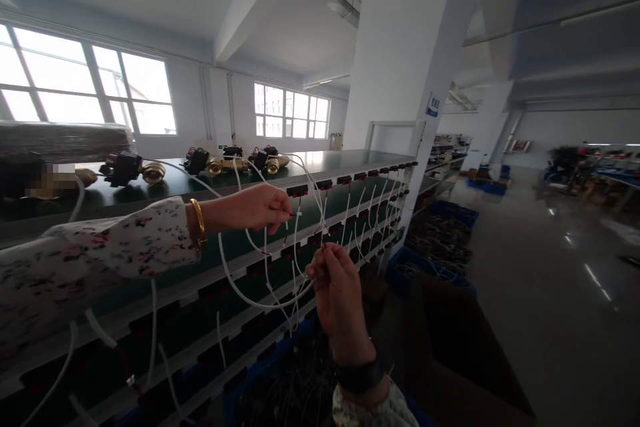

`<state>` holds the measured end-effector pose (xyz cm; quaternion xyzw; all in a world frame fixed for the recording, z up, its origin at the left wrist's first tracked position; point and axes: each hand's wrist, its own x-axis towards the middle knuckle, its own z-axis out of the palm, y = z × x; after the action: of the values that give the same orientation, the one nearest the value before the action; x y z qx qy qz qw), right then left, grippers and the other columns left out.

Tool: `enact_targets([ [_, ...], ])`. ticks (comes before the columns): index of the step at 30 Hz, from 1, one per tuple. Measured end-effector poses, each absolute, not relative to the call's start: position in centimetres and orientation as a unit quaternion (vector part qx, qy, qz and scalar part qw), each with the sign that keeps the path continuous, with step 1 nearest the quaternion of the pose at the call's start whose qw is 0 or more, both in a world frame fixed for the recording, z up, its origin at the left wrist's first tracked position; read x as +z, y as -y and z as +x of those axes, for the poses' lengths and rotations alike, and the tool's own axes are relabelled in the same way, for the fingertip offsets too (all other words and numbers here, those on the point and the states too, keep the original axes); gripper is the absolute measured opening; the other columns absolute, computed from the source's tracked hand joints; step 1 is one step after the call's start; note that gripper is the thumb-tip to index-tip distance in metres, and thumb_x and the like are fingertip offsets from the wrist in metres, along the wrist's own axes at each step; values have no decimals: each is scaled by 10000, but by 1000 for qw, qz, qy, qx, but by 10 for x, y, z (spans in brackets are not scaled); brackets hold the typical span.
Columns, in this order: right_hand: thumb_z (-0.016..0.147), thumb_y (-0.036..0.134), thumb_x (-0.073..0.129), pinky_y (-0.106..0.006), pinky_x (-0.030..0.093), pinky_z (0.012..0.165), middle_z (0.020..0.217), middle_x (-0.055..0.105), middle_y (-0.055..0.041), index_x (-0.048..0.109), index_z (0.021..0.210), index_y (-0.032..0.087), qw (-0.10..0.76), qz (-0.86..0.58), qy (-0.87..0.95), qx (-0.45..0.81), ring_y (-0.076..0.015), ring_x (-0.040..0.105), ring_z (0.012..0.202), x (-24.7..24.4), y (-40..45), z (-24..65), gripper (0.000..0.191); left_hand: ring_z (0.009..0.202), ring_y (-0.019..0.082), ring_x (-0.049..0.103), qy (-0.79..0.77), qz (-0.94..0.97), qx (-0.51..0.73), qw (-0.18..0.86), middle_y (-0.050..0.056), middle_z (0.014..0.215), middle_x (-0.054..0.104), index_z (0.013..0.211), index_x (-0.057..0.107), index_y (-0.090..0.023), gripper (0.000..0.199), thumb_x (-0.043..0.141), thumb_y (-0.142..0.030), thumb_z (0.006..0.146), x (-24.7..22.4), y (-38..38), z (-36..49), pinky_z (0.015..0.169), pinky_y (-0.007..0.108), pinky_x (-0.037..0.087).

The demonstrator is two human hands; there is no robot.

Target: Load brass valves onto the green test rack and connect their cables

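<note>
My left hand (pixel 267 205), with a gold bracelet at the wrist, is closed in a pinch on a thin dark wire end beside the upper row of black terminal clips (pixel 298 191). Lower and to the right, my right hand (pixel 336 277) wears a black watch, and its fingers are pinched around the end of a white cable (pixel 250 302); a bit of red shows at the fingertips. That cable loops down to the left and up toward the bench. Several other white cables (pixel 349 213) hang from the clips near both hands.
Brass valves with black actuators (pixel 263 159) stand on the green bench top (pixel 320 163). Rows of clips run along the rack below. Blue crates (pixel 425 270) of cables and an open cardboard box (pixel 465 347) sit on the floor at right, near a white pillar (pixel 400 33).
</note>
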<state>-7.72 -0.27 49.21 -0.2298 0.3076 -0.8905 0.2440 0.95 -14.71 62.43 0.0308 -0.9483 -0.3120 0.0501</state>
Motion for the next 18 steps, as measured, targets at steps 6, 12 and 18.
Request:
enact_targets([
  [6,743,334,630,-210,389,528,651,492,54,525,782,190,198,-262,-366,-871,-67,437,536,497,17,-55,183,505,86,447,937,-6,-348,21,-22,585,545,908,516,-145,154,471,-266,825,621,152,18,500,202,326],
  [12,722,336,670,-193,337,503,610,486,56,577,741,173,155,-271,-408,-858,-59,423,520,500,29,-58,189,549,102,477,919,-14,-394,-14,-4,605,576,1038,512,-157,260,477,-310,832,617,156,25,526,214,320],
  [18,684,318,709,-206,355,522,628,522,39,632,739,171,94,-272,-419,-861,-67,415,526,505,31,-61,175,443,66,348,892,-5,-452,-17,4,611,600,998,570,-172,246,533,-326,810,615,157,28,437,202,203],
])
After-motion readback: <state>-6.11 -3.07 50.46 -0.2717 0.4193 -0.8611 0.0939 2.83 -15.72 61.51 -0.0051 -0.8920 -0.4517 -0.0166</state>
